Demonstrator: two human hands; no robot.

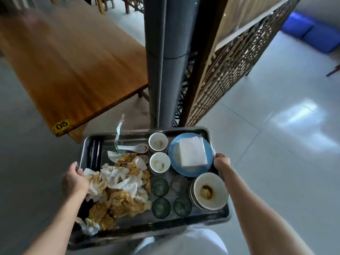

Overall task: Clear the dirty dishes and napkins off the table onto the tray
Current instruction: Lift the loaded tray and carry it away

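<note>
I carry a steel tray (128, 136) in front of me, above the floor. My left hand (74, 182) grips its left rim and my right hand (221, 163) grips its right rim. On the tray lie a heap of stained crumpled napkins (117, 188), dark chopsticks (95, 155), a white spoon (136, 148), two dirty white cups (158, 142) (159, 163), several green glasses (160, 187), stacked white bowls (209, 191) with sauce stains, and a blue plate (174, 155) bearing a folded white napkin pack (192, 153).
The wooden table (60, 67) marked 05 stands to the left, its top bare. A grey pillar (165, 52) and a carved lattice screen (230, 67) rise straight ahead. Tiled floor (276, 126) opens to the right, with blue bins (312, 32) far off.
</note>
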